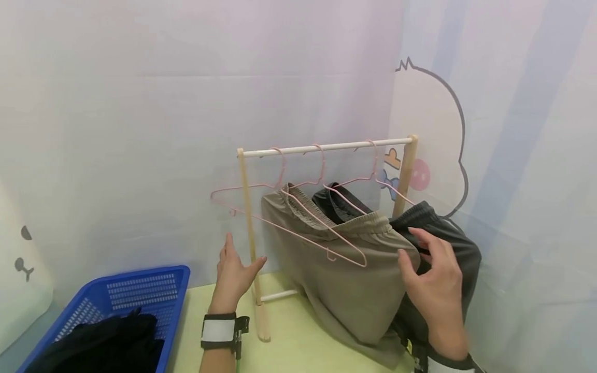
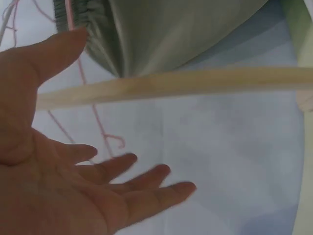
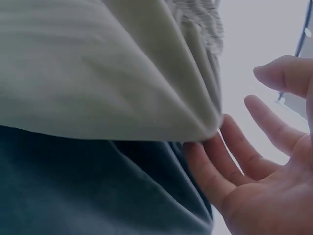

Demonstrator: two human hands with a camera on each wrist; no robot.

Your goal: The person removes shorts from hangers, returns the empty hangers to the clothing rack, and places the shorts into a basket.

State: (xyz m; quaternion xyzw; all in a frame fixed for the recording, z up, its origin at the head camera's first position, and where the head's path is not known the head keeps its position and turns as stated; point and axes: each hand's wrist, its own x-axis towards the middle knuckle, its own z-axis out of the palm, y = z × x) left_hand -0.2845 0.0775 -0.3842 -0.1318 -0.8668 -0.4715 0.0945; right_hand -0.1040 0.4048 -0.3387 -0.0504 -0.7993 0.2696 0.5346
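My left hand (image 1: 233, 277) is beside the wooden left post of a small clothes rack (image 1: 244, 191), fingers spread and nothing held. In the left wrist view its palm and fingers (image 2: 146, 205) are extended. Over at the right, my right hand (image 1: 436, 285) has its fingers relaxed and apart. In the right wrist view its fingertips (image 3: 195, 149) touch the side edge of khaki elastic-waist pants (image 1: 345, 290). Dark elastic-waist pants (image 1: 459, 254) hang behind the khaki pair, partly hidden by it. A pink hanger (image 1: 298, 239) slants across the front of the khaki waistband.
Two more pink hangers hang from the white rail (image 1: 342, 146). A blue plastic basket (image 1: 182, 295) with black cloth (image 1: 107, 342) in it stands at the lower left. The rack stands on a pale yellow tabletop (image 1: 280, 331), with printed curtains (image 1: 186, 103) behind.
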